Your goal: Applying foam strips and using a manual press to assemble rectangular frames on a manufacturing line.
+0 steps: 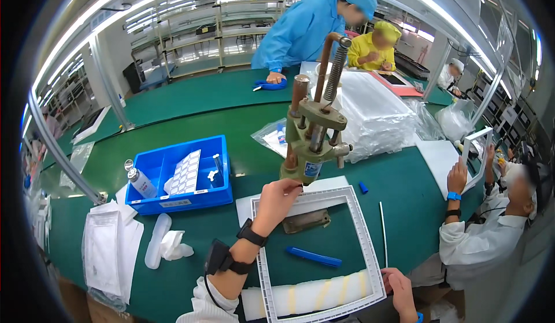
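Note:
A white rectangular plastic frame (363, 233) lies in front of me, its far side beneath a green hand press (317, 127). My left hand (276, 202) is closed in a pinch at the frame's far edge, close under the press head; what lies between the fingertips is too small to make out. Bent round the frame's near right corner, the fingers of my right hand (400, 293) grip it. Inside the frame's opening are a blue pen-shaped tool (314, 256) and the press's worn metal base (306, 221). A padded white strip (315, 296) runs under the near side.
A blue divided bin (184, 202) with a bottle and labels stands left. Nearby are a clear elongated case (157, 241) and bagged white parts (104, 253). To the right lie a blue cap (363, 187) and thin white rod (383, 230). Several co-workers surround the table.

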`<state>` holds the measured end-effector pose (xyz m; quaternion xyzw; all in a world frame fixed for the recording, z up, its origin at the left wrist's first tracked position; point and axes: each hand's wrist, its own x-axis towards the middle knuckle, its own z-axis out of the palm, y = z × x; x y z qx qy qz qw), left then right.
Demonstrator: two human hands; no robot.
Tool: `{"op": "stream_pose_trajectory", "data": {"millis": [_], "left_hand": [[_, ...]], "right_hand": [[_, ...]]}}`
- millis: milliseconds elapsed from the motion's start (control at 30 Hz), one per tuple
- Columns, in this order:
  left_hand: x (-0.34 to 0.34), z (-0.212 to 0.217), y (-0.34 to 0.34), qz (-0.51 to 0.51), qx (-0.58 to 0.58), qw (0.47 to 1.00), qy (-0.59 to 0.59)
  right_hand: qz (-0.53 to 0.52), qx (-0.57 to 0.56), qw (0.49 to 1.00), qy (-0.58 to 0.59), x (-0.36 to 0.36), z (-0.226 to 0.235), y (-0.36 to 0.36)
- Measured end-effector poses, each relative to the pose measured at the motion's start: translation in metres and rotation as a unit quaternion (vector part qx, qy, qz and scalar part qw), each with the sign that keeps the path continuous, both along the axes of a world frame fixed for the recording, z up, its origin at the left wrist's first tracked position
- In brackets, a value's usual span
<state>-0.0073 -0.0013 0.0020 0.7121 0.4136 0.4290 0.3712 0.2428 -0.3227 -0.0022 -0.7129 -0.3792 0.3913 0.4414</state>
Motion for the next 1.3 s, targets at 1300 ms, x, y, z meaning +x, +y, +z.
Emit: {"op": "stream_pose_trajectory", "data": {"millis": [1300], "left_hand": [[-0.126,0.042,-0.2,0.047,-0.229,0.971,-0.046]], "right_hand": [[0.201,0.122,0.957,-0.168,0.05,0.036,0.257]]}}
